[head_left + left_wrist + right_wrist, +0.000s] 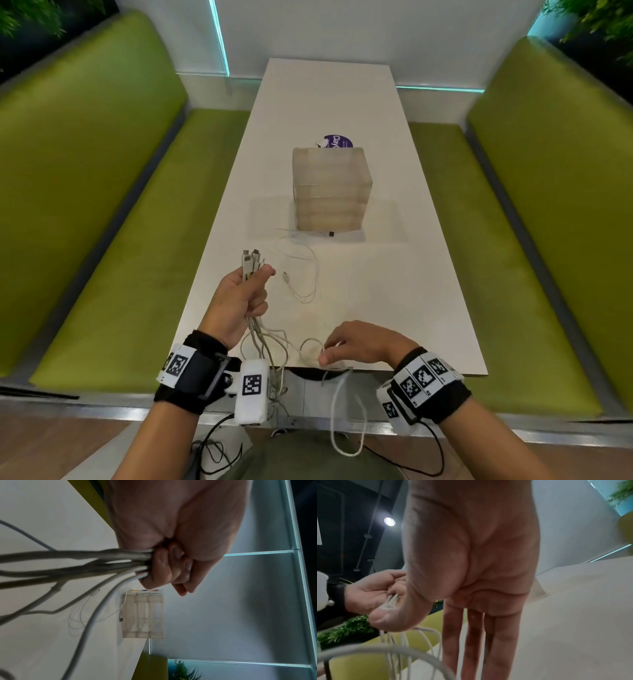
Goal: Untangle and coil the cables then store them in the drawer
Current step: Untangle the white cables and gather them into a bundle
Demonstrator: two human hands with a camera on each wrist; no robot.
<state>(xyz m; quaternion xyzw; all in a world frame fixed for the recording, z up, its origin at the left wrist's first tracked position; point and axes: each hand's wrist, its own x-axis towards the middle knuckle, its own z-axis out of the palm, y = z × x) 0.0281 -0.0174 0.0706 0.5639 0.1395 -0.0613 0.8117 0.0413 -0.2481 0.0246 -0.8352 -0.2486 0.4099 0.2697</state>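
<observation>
The left hand is raised above the near left part of the white table, fingers curled tight round a bundle of white cables. The plug ends stand up together above the fist, which suggests the ends have been gathered first so the lengths can be sorted from one fixed point. Below the fist the cables fall in loose loops onto the table edge and over it, toward the person's lap.

The right hand rests low at the near table edge. In the right wrist view its fingers run straight and together, while the thumb presses near a strand. Whether a true pinch is made I cannot tell; the hand reads as flat and unclenched, feeling out a loop that hangs off the table edge.

One thin cable lies apart on the table, curling between the left hand and the clear drawer unit. Its far end reaches the foot of that unit. The unit stands mid-table, all drawers appearing closed.

Judgement: the work stands at untangling. No cable is coiled, none is stored. The hanging strands risk snagging on the wrist camera leads.
</observation>
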